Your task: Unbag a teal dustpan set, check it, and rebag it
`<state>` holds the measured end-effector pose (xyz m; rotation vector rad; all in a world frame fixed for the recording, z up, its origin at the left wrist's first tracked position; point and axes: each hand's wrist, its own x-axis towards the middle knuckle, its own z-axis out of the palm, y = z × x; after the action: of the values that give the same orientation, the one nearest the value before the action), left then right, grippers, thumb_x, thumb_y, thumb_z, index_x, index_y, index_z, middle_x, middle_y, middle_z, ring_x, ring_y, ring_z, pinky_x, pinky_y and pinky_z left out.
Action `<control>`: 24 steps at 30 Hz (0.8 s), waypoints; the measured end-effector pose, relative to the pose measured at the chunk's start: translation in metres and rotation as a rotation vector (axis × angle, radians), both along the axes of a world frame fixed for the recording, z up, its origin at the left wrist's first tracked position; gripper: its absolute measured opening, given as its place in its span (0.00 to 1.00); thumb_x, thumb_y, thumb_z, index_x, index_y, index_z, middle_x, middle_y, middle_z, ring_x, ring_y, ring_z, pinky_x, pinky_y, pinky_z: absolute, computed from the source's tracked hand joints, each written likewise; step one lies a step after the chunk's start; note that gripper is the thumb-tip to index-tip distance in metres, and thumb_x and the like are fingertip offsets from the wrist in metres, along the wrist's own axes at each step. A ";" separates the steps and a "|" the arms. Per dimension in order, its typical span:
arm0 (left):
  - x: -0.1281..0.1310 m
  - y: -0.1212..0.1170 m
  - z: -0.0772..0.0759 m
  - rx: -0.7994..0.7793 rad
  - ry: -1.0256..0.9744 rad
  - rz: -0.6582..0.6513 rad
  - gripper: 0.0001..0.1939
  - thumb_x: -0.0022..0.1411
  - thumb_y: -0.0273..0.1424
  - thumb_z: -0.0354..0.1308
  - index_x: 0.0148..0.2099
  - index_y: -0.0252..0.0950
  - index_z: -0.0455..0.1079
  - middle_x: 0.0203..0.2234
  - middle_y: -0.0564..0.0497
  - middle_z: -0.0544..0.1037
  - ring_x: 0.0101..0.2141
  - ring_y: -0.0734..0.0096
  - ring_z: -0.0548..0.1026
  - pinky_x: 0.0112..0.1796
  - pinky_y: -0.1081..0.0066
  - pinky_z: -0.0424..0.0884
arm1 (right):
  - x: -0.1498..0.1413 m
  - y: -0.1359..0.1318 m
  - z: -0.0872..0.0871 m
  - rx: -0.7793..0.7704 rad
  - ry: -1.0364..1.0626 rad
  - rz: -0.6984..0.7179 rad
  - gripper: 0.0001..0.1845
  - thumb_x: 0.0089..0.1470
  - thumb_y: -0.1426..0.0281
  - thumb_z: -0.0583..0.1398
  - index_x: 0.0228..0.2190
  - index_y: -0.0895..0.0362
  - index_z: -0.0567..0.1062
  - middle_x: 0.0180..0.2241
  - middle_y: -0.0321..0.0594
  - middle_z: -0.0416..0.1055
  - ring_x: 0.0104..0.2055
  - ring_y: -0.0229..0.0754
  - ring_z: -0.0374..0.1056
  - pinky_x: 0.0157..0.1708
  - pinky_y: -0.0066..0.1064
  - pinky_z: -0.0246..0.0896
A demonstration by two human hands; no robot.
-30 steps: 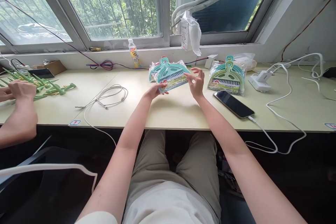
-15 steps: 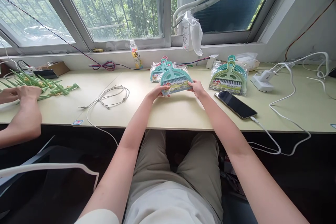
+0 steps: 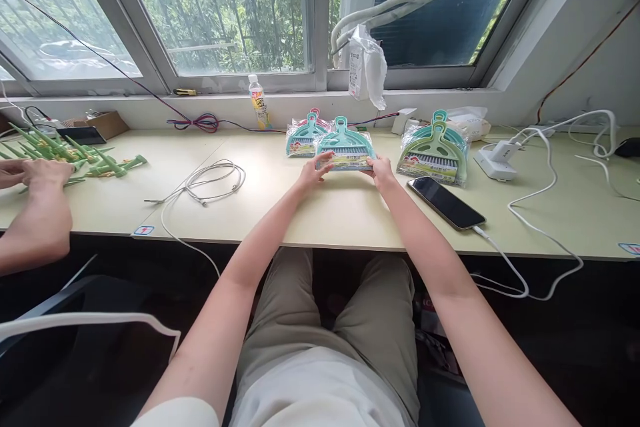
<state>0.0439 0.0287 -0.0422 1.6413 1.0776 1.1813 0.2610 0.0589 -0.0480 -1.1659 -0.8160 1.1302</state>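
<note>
A teal mini brush-and-dustpan set in clear wrap (image 3: 345, 145) lies flat on the pale desk (image 3: 320, 213), straight ahead. My left hand (image 3: 314, 172) holds its near left corner. My right hand (image 3: 383, 169) grips the near right corner. Behind it to the left lies another wrapped set (image 3: 303, 140). A pile of wrapped green and teal sets (image 3: 434, 150) sits to the right of my right hand.
A black phone (image 3: 445, 202) on a white charging cable lies right of my hands. A coiled white cable (image 3: 207, 183) lies to the left. Another person's hands (image 3: 35, 173) work on green plastic sticks (image 3: 75, 153) at far left. A bottle (image 3: 259, 103) stands by the window.
The wrapped set was held up tilted above the desk; both hands have lowered it flat onto the desk, further from me. My right hand went from open fingers to gripping its corner.
</note>
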 end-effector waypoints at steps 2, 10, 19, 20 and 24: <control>-0.001 0.005 -0.001 -0.043 -0.073 0.093 0.28 0.54 0.34 0.70 0.58 0.43 0.72 0.56 0.46 0.74 0.40 0.66 0.78 0.29 0.77 0.76 | -0.004 -0.001 0.000 0.016 -0.017 0.041 0.08 0.54 0.81 0.58 0.35 0.59 0.73 0.33 0.38 0.75 0.33 0.35 0.73 0.37 0.31 0.78; -0.010 0.012 0.001 -0.309 -0.255 0.125 0.35 0.55 0.27 0.68 0.63 0.38 0.62 0.40 0.45 0.80 0.28 0.68 0.80 0.32 0.68 0.79 | -0.011 -0.007 0.008 0.018 -0.041 0.085 0.08 0.54 0.80 0.59 0.36 0.59 0.74 0.32 0.37 0.75 0.33 0.36 0.73 0.41 0.38 0.79; -0.017 0.016 -0.005 -0.357 -0.197 0.010 0.24 0.45 0.25 0.73 0.45 0.33 0.72 0.39 0.42 0.80 0.35 0.57 0.80 0.37 0.56 0.81 | 0.001 -0.009 0.002 0.041 -0.182 0.289 0.09 0.50 0.76 0.69 0.34 0.61 0.76 0.34 0.42 0.77 0.33 0.40 0.75 0.31 0.34 0.81; -0.016 0.018 -0.006 -0.350 -0.167 0.016 0.25 0.45 0.27 0.74 0.47 0.33 0.71 0.40 0.42 0.80 0.35 0.56 0.80 0.37 0.57 0.80 | 0.001 -0.009 0.001 0.056 -0.183 0.297 0.11 0.48 0.75 0.71 0.33 0.62 0.76 0.34 0.43 0.77 0.33 0.41 0.75 0.31 0.33 0.81; -0.016 0.029 -0.009 -0.212 0.020 0.137 0.22 0.56 0.38 0.69 0.51 0.36 0.72 0.46 0.41 0.79 0.47 0.53 0.77 0.42 0.61 0.77 | 0.000 -0.006 -0.003 0.081 -0.120 0.199 0.14 0.44 0.74 0.74 0.29 0.61 0.74 0.31 0.42 0.76 0.34 0.42 0.76 0.32 0.35 0.82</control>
<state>0.0275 0.0575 -0.0509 1.4377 1.2985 1.0977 0.2610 0.0527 -0.0511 -1.1112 -1.0800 1.1852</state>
